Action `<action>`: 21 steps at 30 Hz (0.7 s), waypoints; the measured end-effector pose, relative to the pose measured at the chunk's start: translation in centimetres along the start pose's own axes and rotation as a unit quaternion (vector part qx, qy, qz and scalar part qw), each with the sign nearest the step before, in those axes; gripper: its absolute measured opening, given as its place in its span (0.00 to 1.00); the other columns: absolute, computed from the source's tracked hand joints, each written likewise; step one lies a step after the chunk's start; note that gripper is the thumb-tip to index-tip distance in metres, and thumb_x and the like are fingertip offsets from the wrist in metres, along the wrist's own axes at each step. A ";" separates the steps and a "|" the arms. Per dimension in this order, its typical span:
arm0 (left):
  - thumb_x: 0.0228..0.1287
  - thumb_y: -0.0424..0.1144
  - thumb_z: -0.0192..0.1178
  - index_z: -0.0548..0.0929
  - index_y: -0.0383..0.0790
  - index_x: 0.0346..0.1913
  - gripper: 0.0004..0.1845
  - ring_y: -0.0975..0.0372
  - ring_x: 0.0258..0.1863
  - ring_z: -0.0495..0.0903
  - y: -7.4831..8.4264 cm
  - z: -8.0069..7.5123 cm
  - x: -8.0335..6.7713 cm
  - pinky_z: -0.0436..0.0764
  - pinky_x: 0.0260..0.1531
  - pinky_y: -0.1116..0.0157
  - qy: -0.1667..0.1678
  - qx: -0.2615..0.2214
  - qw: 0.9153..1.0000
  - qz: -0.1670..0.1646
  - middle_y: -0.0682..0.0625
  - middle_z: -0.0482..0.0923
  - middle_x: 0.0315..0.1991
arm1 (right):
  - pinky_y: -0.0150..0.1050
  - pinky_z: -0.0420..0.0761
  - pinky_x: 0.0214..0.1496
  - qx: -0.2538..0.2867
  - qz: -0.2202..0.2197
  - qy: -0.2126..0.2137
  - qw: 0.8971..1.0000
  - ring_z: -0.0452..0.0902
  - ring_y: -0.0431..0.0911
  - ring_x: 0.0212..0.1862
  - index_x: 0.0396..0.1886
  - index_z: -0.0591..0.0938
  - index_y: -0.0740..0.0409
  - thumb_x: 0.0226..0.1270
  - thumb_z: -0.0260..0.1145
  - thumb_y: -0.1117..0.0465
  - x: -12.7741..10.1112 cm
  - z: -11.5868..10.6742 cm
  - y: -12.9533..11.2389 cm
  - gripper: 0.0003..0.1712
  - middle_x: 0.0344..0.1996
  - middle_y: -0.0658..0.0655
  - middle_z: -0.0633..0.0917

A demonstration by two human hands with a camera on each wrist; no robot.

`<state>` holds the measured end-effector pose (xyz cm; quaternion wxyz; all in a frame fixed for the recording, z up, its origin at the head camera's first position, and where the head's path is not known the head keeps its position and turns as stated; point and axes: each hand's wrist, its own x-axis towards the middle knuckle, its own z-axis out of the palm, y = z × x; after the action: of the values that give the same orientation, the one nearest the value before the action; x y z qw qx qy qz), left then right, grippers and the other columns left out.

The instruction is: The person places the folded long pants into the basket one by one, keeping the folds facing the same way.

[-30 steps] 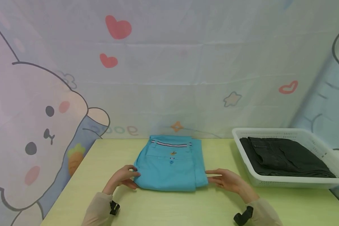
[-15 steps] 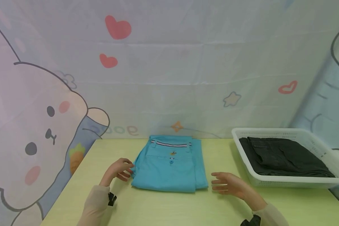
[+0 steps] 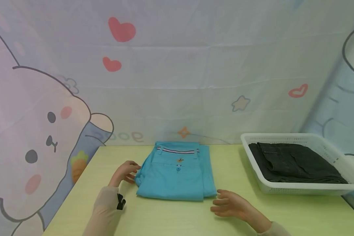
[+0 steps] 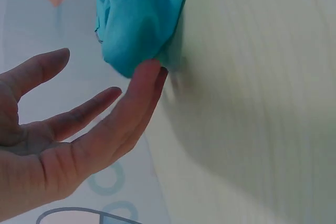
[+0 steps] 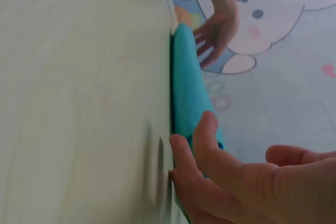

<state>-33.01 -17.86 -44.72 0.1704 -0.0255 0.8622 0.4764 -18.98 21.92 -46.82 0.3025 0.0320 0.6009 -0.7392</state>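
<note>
A folded pair of turquoise trousers (image 3: 174,178) lies on the table, its striped waistband trim toward the back and a small button on the pocket facing up. My left hand (image 3: 126,171) is at their left edge, fingers loosely bent and fingertips right at the cloth. In the left wrist view the fingers (image 4: 113,124) spread apart beside the bulging turquoise fold. Near the front right corner, my right hand (image 3: 231,206) has its fingers extended and holds nothing. The right wrist view shows those fingers (image 5: 207,150) close to the trousers' low front edge (image 5: 186,82).
To the right stands a white plastic basket (image 3: 309,186) with folded black trousers (image 3: 298,164) inside. The pale yellow-green table (image 3: 165,218) meets a printed cloth backdrop (image 3: 177,82) with a cartoon rabbit and hearts behind it.
My left hand has shifted slightly up along the trousers' left side, where the edge now bulges outward. My right hand has left the right edge and moved toward the front corner.
</note>
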 end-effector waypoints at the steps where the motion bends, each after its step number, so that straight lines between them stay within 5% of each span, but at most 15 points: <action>1: 0.63 0.39 0.50 0.62 0.24 0.57 0.25 0.43 0.39 0.78 -0.1 0.1 0.2 0.81 0.33 0.53 0.000 -0.001 1.000 0.001 0.24 0.65 0.52 | 0.50 0.74 0.54 0.011 0.001 0.000 1.000 0.69 0.65 0.56 0.66 0.32 0.72 0.65 0.45 0.60 0.1 0.2 0.1 0.42 0.61 0.84 0.48; 10: 0.61 0.38 0.54 0.61 0.29 0.60 0.28 0.37 0.50 0.70 0.1 1.1 0.8 0.79 0.36 0.51 0.007 0.017 1.000 -0.001 0.28 0.59 0.59 | 0.51 0.69 0.60 0.074 -0.001 -0.025 0.997 0.60 0.66 0.61 0.64 0.26 0.72 0.64 0.45 0.63 1.3 1.6 0.5 0.44 0.61 0.83 0.45; 13: 0.61 0.37 0.53 0.63 0.29 0.59 0.25 0.37 0.50 0.70 0.1 1.1 0.8 0.79 0.35 0.51 0.001 0.013 1.000 0.003 0.28 0.58 0.59 | 0.51 0.68 0.60 0.072 -0.013 -0.032 0.997 0.55 0.66 0.64 0.61 0.36 0.72 0.66 0.43 0.62 1.4 1.7 0.5 0.35 0.62 0.82 0.43; 17: 0.61 0.34 0.51 0.68 0.28 0.56 0.20 0.37 0.49 0.71 0.1 0.9 0.7 0.79 0.34 0.53 -0.002 0.009 1.000 0.005 0.27 0.57 0.59 | 0.51 0.68 0.60 0.086 -0.023 -0.038 0.995 0.52 0.66 0.65 0.46 0.54 0.64 0.66 0.42 0.61 1.4 1.6 0.5 0.14 0.63 0.81 0.41; 21: 0.61 0.31 0.50 0.73 0.25 0.51 0.17 0.45 0.40 0.76 -0.1 0.8 0.8 0.80 0.32 0.55 0.004 0.007 1.000 0.001 0.27 0.61 0.57 | 0.50 0.69 0.59 0.086 -0.025 -0.042 0.995 0.57 0.64 0.64 0.39 0.61 0.59 0.67 0.43 0.60 1.5 1.2 0.5 0.06 0.64 0.80 0.42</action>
<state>-33.50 -17.13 -45.45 0.1666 -0.0257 0.8664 0.4700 -19.57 20.14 -47.49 0.3055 0.0121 0.5222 -0.7961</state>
